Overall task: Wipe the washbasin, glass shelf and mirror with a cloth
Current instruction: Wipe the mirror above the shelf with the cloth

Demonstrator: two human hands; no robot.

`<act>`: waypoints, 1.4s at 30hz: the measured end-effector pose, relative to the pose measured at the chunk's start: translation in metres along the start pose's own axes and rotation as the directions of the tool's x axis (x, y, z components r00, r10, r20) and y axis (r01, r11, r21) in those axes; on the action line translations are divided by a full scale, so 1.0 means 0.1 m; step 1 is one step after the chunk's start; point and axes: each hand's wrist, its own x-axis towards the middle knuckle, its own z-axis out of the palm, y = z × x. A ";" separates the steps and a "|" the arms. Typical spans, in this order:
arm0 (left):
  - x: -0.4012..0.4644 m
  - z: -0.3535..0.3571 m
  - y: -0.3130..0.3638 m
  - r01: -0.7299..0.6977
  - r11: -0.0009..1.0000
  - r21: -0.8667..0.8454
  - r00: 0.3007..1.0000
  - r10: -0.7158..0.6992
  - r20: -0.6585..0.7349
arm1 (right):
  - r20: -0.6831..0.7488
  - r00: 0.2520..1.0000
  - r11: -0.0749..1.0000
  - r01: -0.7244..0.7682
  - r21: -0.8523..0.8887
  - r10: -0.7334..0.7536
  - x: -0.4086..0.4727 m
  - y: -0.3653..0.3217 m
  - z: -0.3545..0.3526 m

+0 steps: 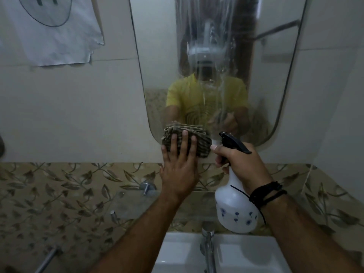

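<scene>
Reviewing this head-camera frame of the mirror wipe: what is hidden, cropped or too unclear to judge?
- mirror: top cut off by the frame's upper edge; liquid streaks blur the reflection.
- cloth: middle hidden under the left hand.
- spray bottle: neck and trigger hidden by the right hand; liquid level unreadable.
- washbasin: bowl cut off by the lower edge.
- glass shelf: right part behind the forearms; cleanliness unclear.

The cloth (187, 141) is striped in brown and tan. At 5 o'clock from it, the white spray bottle (235, 211) bears small blue flowers and a black trigger. The tile band (69, 194) shows olive leaves on beige. The washbasin (177, 253) is white.
</scene>
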 end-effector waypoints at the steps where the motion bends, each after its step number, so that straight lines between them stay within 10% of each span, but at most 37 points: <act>1: 0.02 -0.01 0.00 0.001 1.000 0.002 1.000 -0.001 0.007 | -0.002 1.000 1.000 -0.002 -0.006 0.002 0.01 -0.01 0.00; 42: 2.69 -1.50 -0.25 0.077 0.997 0.015 0.973 -0.071 -0.221 | 0.000 0.929 0.929 0.369 -0.008 -0.369 0.69 -1.82 0.01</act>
